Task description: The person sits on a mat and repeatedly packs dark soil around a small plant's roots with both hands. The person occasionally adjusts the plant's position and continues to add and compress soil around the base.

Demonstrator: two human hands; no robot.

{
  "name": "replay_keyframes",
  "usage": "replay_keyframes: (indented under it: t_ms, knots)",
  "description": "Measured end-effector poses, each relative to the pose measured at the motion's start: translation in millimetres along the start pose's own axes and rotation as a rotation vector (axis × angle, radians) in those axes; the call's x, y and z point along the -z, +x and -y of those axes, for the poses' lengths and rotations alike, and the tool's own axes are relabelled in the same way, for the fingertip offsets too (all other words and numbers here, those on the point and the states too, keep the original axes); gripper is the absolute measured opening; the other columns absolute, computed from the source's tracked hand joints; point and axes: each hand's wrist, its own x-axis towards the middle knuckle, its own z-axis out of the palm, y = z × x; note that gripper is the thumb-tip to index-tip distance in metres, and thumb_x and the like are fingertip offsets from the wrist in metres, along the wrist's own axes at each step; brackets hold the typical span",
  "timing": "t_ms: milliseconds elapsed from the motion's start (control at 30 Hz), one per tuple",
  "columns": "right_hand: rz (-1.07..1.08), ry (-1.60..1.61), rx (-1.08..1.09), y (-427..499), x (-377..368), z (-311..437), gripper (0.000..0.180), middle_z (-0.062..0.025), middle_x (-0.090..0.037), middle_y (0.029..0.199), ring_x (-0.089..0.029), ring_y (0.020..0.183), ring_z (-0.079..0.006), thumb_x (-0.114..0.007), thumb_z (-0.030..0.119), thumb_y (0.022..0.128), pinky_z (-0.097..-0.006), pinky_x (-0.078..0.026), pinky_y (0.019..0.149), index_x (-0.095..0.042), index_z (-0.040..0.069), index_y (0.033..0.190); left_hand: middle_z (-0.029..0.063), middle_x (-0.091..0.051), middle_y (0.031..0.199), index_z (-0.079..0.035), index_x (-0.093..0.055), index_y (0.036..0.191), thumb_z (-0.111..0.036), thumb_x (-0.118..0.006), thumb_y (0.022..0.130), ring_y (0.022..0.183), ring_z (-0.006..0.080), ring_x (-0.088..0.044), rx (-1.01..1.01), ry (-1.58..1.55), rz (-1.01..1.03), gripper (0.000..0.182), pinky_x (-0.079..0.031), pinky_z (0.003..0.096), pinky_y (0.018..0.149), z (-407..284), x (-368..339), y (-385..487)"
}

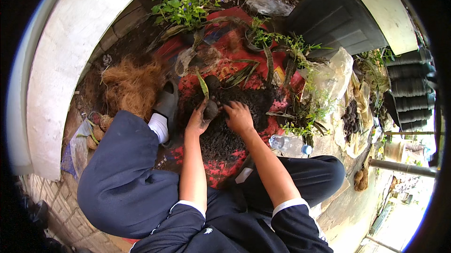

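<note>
My left hand (pixel 198 117) is closed around a dark ball of soil (pixel 211 109), from whose top a short green leaf cutting (pixel 202 85) sticks up. Just right of it, my right hand (pixel 238 116) rests with curled fingertips at the dark loose soil (pixel 225 143); whether it grips some is hidden. Another dark soil ball (pixel 212 82) lies beyond the held one. The soil is heaped on a red sheet (pixel 230 46). Several long cut leaves (pixel 243 73) lie farther back on the sheet.
Brown coconut fibre (pixel 130 83) is piled left, beside my sandalled foot (pixel 165 105). A clear plastic bottle (pixel 287 144) lies by my right knee. Flowering plants (pixel 186 6) stand at the back left. Plastic bags (pixel 329 80) and trailing plants are on the right, below a dark panel (pixel 336 16).
</note>
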Motion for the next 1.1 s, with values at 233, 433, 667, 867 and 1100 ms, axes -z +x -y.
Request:
replay_keyframes:
  t_ms: [233,433,667,867,1100]
  knots:
    - [0.134,-0.147,0.247,0,-10,-12,0.035,-0.0078,-0.055,0.119,-0.053,0.112,-0.0260,-0.059,0.013,0.076,-0.0396,-0.042,0.094,-0.063,0.015,0.111,0.0094,-0.062,0.087,-0.003,-0.059,0.100,-0.019,-0.061,0.087,0.081,0.0241,-0.063,-0.009,-0.238,0.111,0.020,-0.055,0.0394,0.076,1,37,9]
    - [-0.019,-0.023,0.122,-1,9,-39,0.022,-0.0089,-0.061,0.093,-0.062,0.086,-0.0316,-0.060,0.013,0.074,-0.0421,-0.052,0.075,-0.067,0.014,0.096,0.0102,-0.064,0.092,-0.002,-0.060,0.100,-0.012,-0.060,0.087,0.082,0.0251,-0.063,-0.063,-0.241,0.008,0.017,-0.055,0.0389,0.076,7,37,17]
    - [0.173,-0.040,-0.046,1,31,-87,0.031,-0.0192,-0.066,0.092,-0.065,0.086,-0.0343,-0.057,0.005,0.077,-0.0420,-0.053,0.077,-0.066,0.007,0.106,0.0095,-0.063,0.092,0.000,-0.061,0.100,-0.014,-0.062,0.087,0.079,0.0226,-0.063,0.001,-0.104,-0.019,0.019,-0.055,0.0373,0.071,15,30,14]
    - [0.009,0.287,-0.184,-2,28,-91,0.036,-0.0224,-0.065,0.096,-0.062,0.091,-0.0379,-0.066,0.014,0.075,-0.0418,-0.051,0.080,-0.063,0.002,0.109,0.0099,-0.063,0.091,0.002,-0.061,0.104,-0.015,-0.063,0.087,0.078,0.0223,-0.063,0.004,-0.011,-0.027,0.024,-0.055,0.0365,0.070,16,24,10]
    - [-0.171,0.361,-0.224,-3,17,-105,0.035,-0.0229,-0.065,0.094,-0.062,0.094,-0.0361,-0.067,0.010,0.074,-0.0408,-0.050,0.081,-0.062,-0.002,0.107,0.0106,-0.062,0.092,0.003,-0.058,0.108,-0.017,-0.063,0.087,0.079,0.0233,-0.063,-0.006,0.025,-0.072,0.030,-0.055,0.0369,0.070,21,24,11]
